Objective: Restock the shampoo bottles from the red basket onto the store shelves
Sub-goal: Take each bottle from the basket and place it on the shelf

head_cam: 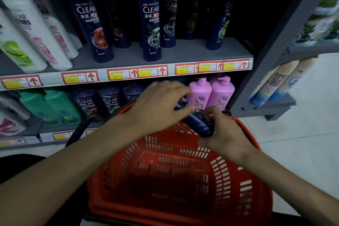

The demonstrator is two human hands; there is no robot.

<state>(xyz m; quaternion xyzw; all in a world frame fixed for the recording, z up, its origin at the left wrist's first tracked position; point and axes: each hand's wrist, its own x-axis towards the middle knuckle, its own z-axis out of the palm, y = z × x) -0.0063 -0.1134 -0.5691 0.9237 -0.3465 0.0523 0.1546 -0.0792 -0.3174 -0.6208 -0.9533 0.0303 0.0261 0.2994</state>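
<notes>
Both arms reach forward over the red basket (165, 172). We see the left hand (161, 104) palm down, fingers spread and curled over the top end of one dark blue bottle (199, 124), thumb under it. The right hand (223, 134) grips the bottle's lower end, fingers wrapped round it. The bottle lies tilted above the basket's far rim, just in front of the lower shelf (31, 126).

On that shelf we count two pink bottles (200, 91) at right, three dark bottles (110, 101) in the middle and two green bottles (60, 104) at left. On the upper shelf (128, 55) two navy bottles (151, 27) stand in front; those behind are too dim to count.
</notes>
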